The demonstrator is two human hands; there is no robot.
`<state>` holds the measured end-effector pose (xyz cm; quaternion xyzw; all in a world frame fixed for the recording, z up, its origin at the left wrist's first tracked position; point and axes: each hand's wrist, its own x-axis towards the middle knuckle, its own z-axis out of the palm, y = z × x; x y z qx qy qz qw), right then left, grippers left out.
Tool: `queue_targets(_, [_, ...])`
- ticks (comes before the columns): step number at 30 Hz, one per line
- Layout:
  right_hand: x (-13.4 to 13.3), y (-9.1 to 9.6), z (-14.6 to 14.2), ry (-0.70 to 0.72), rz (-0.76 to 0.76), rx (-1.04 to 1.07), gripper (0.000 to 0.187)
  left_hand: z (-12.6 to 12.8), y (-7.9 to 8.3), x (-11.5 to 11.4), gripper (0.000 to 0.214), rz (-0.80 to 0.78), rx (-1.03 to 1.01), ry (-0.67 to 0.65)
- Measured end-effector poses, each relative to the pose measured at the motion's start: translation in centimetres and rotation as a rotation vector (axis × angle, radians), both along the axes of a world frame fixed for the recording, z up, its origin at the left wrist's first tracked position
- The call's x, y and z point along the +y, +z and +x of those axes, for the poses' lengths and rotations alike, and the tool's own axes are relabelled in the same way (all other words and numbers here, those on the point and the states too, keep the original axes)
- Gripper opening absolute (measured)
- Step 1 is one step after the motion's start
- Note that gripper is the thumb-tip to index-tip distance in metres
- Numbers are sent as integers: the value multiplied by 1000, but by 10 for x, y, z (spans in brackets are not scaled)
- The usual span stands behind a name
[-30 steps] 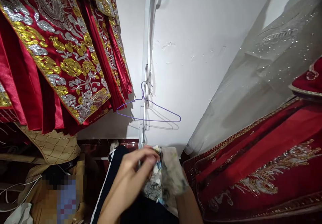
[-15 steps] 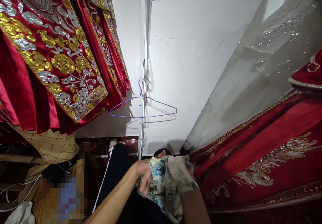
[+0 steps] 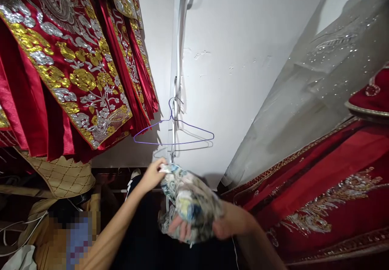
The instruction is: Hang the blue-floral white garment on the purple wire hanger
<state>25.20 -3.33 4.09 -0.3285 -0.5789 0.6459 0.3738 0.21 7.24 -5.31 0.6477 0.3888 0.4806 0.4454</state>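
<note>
— Since half a second ago, our left hand (image 3: 154, 175) has lifted upward and leftward with one corner of the thin, crumpled cloth printed in grey, white, blue and yellow (image 3: 194, 197), and more of our right forearm (image 3: 258, 243) has come clear of it.

— How do our hands stand?

— Apart. The left pinches the cloth's upper-left corner. Our right hand (image 3: 225, 223) is partly covered by the cloth, with fingers poking out below; we can't tell whether it grips. The cloth spreads between them, above our lap.

— And the room, from the left?

— We see a hanging red satin skirt embroidered in gold and silver (image 3: 83, 79), then beige fabric with a brown diamond grid (image 3: 65, 175) below it. Behind rises a smooth white wall (image 3: 237, 96). Mid-view, a slim purple hanger (image 3: 172, 117) hangs at an upright white rail (image 3: 178, 43). Farther right come a sheer, glitter-flecked whitish sheet (image 3: 282, 100) and a red panel with silvery beading (image 3: 310, 213).

— Containers?

— Lower left, pixel blocks hide most of a tan thing (image 3: 44, 237), so we can't tell what it holds. Nor can we tell whether the whitish sheet encloses anything.
</note>
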Motion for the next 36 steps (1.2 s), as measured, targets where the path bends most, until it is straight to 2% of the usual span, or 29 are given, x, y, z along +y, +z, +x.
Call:
queue_targets(2, [15,23,17,9,23,-122,30,-33,0,7,18,-49,-55,110])
queue_targets(5, [50,48,29,-190,125,-108,26,-71,13,3,27,-148,-30,50])
queue_targets(7, [77,48,24,-285,227,-98,33,-83,30,-5,27,-178,47,1])
queue_targets(9, [102,34,8,-348,357,-239,37,-88,53,-12,27,-211,35,-1])
queue_targets(11, [126,9,-12,-403,507,-435,38,-88,78,-17,28,-244,-42,-12])
queue_targets(13, [148,-19,-27,-403,596,-514,29,-85,103,-19,27,-230,-13,-86])
queue_targets(15, [168,-42,-32,-467,621,-526,22,-83,120,-21,26,-150,182,-169])
queue_targets(17, [180,-55,-26,-531,611,-546,31,-84,121,-20,25,-49,427,-192])
queue_targets(19, [182,-59,-14,-515,597,-589,35,-91,105,-16,24,-17,614,-179])
queue_targets(22, [168,-51,3,-389,638,-705,29,-112,63,-6,24,-139,772,-127])
queue_targets(24, [154,-41,13,-313,681,-792,24,-126,39,4,27,-234,790,-27])
queue_targets(26, [144,-32,20,-270,704,-834,22,-134,30,15,28,-263,726,118])
queue_targets(28, [140,-26,26,-267,722,-831,22,-136,38,26,30,-201,614,237])
queue_targets(30, [139,-24,31,-286,729,-812,22,-132,58,32,28,-64,548,278])
queue_targets(34, [131,-27,24,-294,686,-744,23,-106,106,27,12,284,644,130])
queue_targets(36, [118,-27,12,-277,629,-648,25,-88,121,22,4,380,634,69])
